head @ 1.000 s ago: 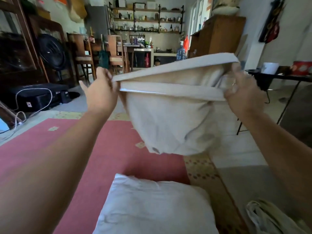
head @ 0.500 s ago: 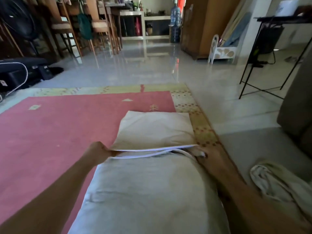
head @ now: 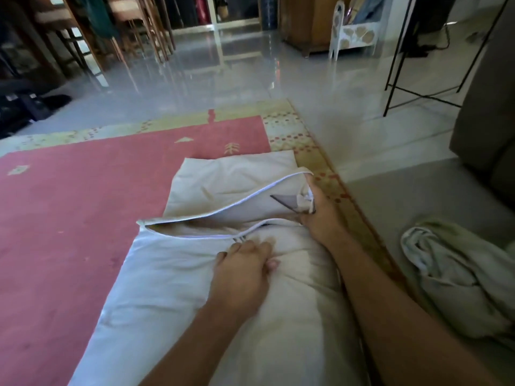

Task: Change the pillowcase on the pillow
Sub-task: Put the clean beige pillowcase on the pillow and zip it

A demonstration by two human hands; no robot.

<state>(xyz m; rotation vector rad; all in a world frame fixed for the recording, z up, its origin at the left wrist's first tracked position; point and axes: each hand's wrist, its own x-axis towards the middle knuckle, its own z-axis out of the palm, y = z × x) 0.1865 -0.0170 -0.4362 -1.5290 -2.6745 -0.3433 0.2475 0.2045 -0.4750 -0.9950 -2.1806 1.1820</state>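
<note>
right hand (head: 320, 218) holds pillowcase (head: 231, 185) (left (head: 242, 274) grips pillow (head: 167, 302))

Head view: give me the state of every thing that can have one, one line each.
pillowcase: flat on the rug, mouth held open toward the pillow.
pillow: bare, on the rug, far end at that mouth, mostly outside.
right hand: pinches the mouth's right corner, lifting it.
left hand: grips the pillow's far end.
crumpled cloth: heaped on the floor, untouched.

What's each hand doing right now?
Left hand: grips the pillow.
Right hand: holds the pillowcase at its open edge.
</note>
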